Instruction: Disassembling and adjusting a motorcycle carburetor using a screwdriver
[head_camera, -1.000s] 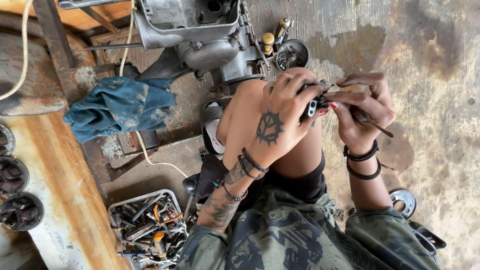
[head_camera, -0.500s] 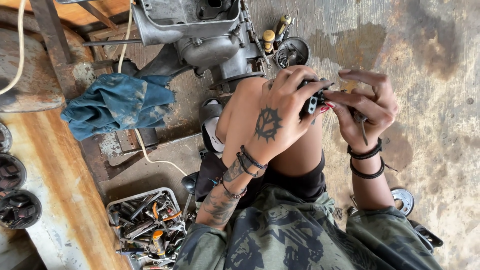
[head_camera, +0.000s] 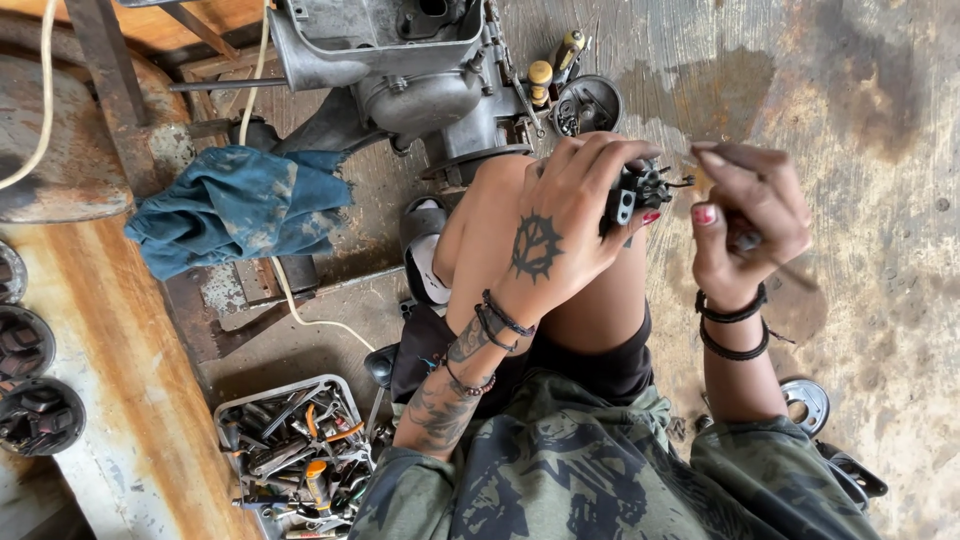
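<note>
Far left: a rusty orange bench (head_camera: 110, 330) with round dark parts (head_camera: 35, 415) along its edge.
Lower left: a tray of tools (head_camera: 290, 450) on the concrete floor (head_camera: 880, 120), just beside the person's knee.
Upper left: a blue rag (head_camera: 235, 205) draped over a metal frame.
Top centre: a grey engine (head_camera: 400, 60) on the floor, with a small round cover (head_camera: 588, 105) near it.
Left hand (head_camera: 560, 225): raised above the knee, fingers (head_camera: 600, 160) curled tightly around a small black part (head_camera: 632, 190), which sits in the grip at the fingertips with thin wires poking out to the right.
Right hand (head_camera: 750, 225): just to the right of the part, not touching it, fingers (head_camera: 745, 160) pinched closed on a thin tool (head_camera: 775, 262), blurred, that slants down past the wrist.
Change: half a second earlier the two hands met at the part; now the right hand has drawn away, leaving a clear gap between them.
</note>
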